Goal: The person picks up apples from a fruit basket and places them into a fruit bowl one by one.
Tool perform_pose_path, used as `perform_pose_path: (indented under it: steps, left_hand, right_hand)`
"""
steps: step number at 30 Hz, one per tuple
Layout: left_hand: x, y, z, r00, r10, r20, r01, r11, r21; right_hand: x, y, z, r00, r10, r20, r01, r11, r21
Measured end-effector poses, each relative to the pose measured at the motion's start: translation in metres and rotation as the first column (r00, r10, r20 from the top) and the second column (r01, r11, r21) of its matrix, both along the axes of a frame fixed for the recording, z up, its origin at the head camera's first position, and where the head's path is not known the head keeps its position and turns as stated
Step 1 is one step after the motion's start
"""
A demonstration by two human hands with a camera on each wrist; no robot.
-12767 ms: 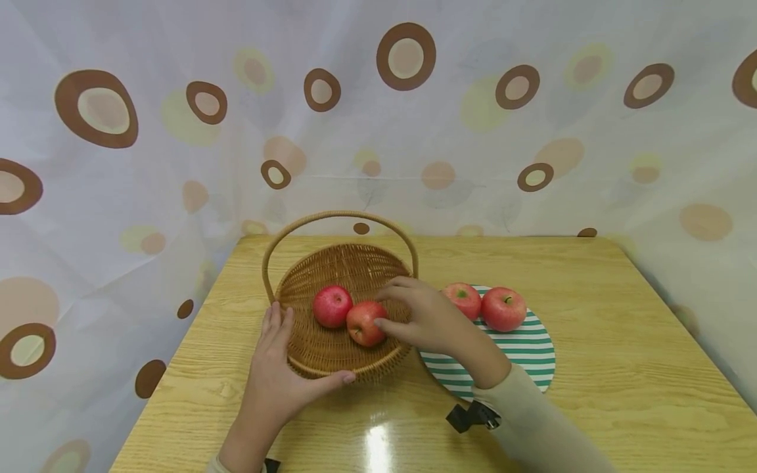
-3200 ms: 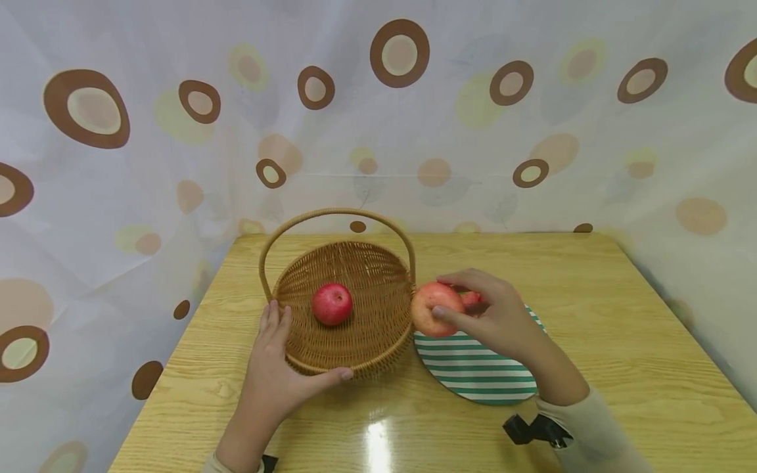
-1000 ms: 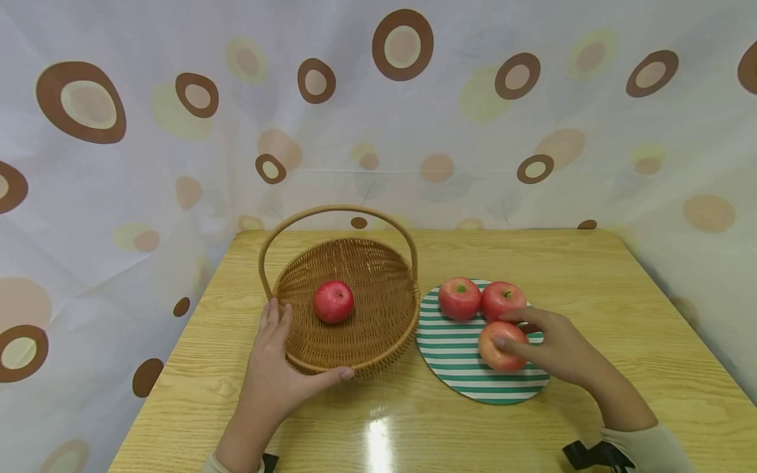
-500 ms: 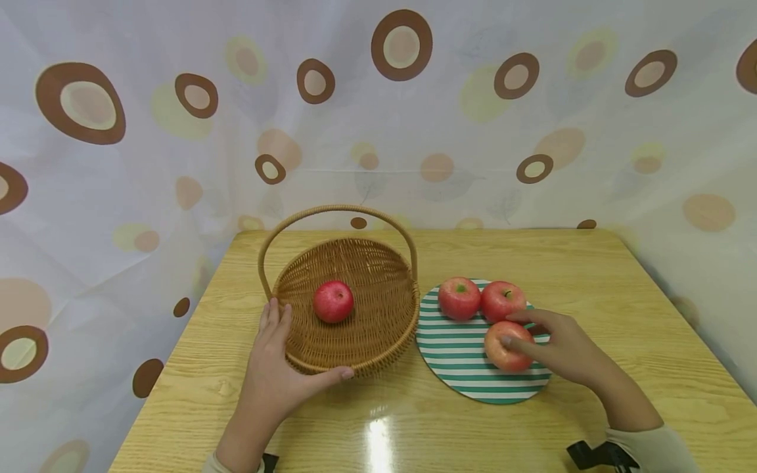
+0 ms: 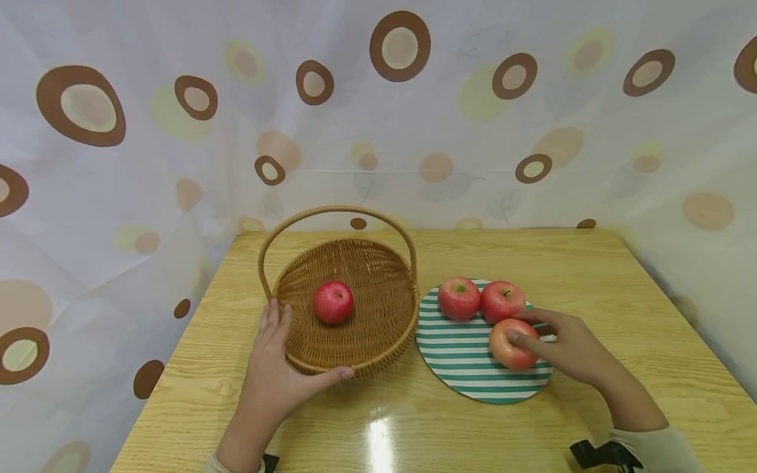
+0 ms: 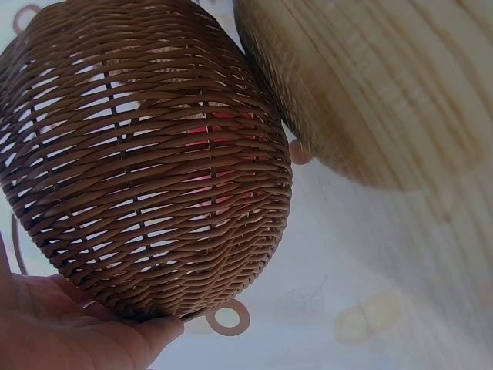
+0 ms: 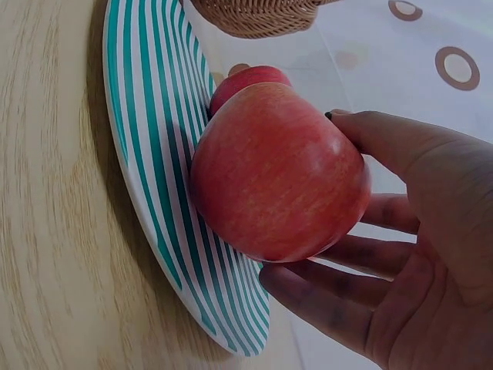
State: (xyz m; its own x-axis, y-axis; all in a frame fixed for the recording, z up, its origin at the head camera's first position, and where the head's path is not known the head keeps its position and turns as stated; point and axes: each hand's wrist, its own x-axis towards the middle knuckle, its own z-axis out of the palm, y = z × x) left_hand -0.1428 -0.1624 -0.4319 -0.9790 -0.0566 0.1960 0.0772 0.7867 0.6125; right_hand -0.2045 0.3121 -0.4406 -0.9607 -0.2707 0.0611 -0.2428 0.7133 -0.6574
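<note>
My left hand (image 5: 278, 368) steadies the wicker basket (image 5: 378, 338) at its left front, fingers at the rim beside the handle and thumb along the front edge. In the left wrist view, thumb and palm show against the basket's woven side (image 6: 146, 185). One red apple (image 5: 334, 302) lies inside it. On the green-and-white striped round mat (image 5: 455, 368), my right hand (image 5: 568, 345) grips a paler red apple (image 5: 510, 345) from its right side, thumb and fingers on it. Two more apples, one on the left (image 5: 458, 299) and one on the right (image 5: 503, 301), sit behind it.
The wooden table (image 5: 378, 427) carries both basket and mat, the mat just right of the basket. The basket's tall arched handle (image 5: 337, 209) stands up. A patterned curtain (image 5: 355, 98) closes in the back and sides.
The right hand took an apple from the basket, leaving one there, and carried it right onto the mat. Over the last second it shifted slightly right. The left hand stayed.
</note>
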Motion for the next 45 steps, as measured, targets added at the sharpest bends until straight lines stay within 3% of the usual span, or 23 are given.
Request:
perform_pose_path:
  steps: [9,28,45]
  left_hand:
    - [0.001,0.0,-0.001,1.0,0.004,-0.001,-0.004,1.0,0.012]
    - [0.0,0.0,-0.001,1.0,-0.003,-0.001,0.003,1.0,0.002]
    - [0.0,0.001,-0.001,1.0,0.005,0.011,-0.005,1.0,0.005]
  right_hand:
    - [-0.002,0.007,-0.002,0.999,-0.037,-0.024,0.038,0.998,0.043]
    - [0.003,0.014,-0.001,0.992,-0.102,-0.073,0.105,0.994,0.033]
    - [0.008,0.009,0.001,0.984,-0.101,-0.148,0.102,0.995,0.002]
